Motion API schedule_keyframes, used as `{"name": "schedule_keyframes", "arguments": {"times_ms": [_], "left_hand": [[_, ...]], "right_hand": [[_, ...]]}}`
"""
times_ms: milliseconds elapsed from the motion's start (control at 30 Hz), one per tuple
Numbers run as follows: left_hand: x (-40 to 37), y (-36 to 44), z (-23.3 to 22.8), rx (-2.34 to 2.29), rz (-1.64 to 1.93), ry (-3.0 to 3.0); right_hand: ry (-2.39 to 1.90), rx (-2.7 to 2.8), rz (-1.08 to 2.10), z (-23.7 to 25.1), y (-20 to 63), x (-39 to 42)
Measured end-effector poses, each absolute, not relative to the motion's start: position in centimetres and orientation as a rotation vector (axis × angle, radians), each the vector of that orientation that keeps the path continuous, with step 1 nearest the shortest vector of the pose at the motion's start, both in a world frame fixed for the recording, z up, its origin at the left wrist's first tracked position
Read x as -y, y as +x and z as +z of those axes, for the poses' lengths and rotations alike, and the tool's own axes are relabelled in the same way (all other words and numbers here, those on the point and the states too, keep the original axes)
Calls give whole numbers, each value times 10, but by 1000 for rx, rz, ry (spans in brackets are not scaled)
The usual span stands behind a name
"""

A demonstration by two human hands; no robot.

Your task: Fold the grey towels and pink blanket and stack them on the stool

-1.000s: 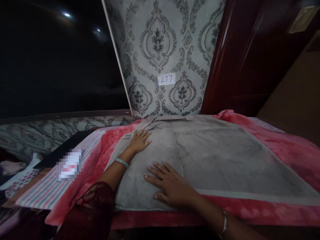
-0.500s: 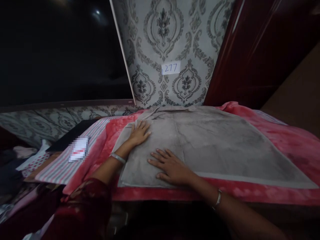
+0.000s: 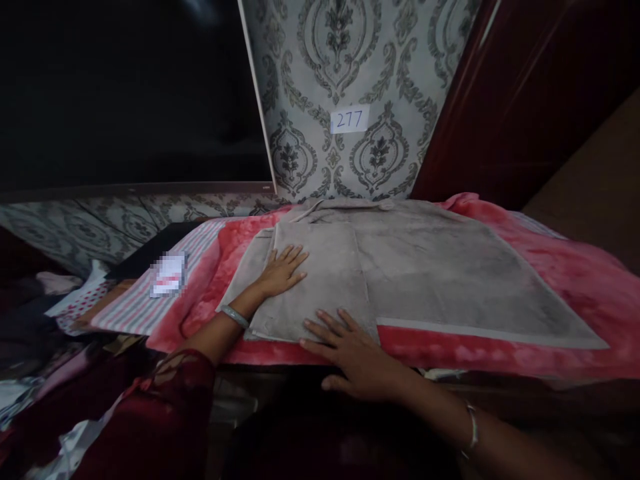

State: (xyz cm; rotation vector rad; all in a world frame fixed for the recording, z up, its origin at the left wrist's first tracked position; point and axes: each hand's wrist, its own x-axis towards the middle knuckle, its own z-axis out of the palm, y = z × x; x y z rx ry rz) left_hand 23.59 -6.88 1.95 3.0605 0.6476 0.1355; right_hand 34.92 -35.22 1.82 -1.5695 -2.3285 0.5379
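Observation:
A grey plush cloth lies spread over a red blanket, its left part folded over in a layered panel. My left hand rests flat on that panel, fingers spread, a bracelet at the wrist. At the panel's near edge is my right hand, fingers apart. Its fingertips lie over the grey cloth, while the palm reaches past the near edge of the red blanket. Along the far side the grey cloth is bunched into creases. Neither hand grips anything.
A striped cloth sticks out at left, with a blurred white item on it. A large dark screen stands behind. Patterned wallpaper carries a paper marked 277. Dark red furniture is at right; clothes lie lower left.
My right hand has slid towards me, from on the grey cloth to its near edge. My left hand stays flat on the cloth. The view has shifted a little.

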Motion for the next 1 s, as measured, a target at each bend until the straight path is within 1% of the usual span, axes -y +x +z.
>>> {"name": "schedule_keyframes", "arguments": {"times_ms": [67,133,200,300,367,467,567,667,833,1000], "left_hand": [[71,236,25,-670,87,3041],[84,235,32,-717,36,3015],[108,233,39,-687,23,3012],[155,230,42,-376,50,3039],[181,228,39,-224,56,3024],[200,227,28,-261,11,2969],[200,225,17,-389,20,2908],[196,222,11,-390,64,2875],[195,220,9,-367,47,2850],[198,218,7,-344,139,2864]], "right_hand": [[-1477,2275,668,29,360,361],[-1447,2131,692,38,382,358],[-1514,1941,537,42,412,342],[-1675,1768,223,38,460,300],[-1818,1766,130,31,483,267],[-2048,1818,78,23,494,223],[-2129,1949,79,17,490,195],[-2131,2042,171,13,489,182],[-2170,1996,244,15,512,163],[-2294,1868,268,18,528,139]]}}
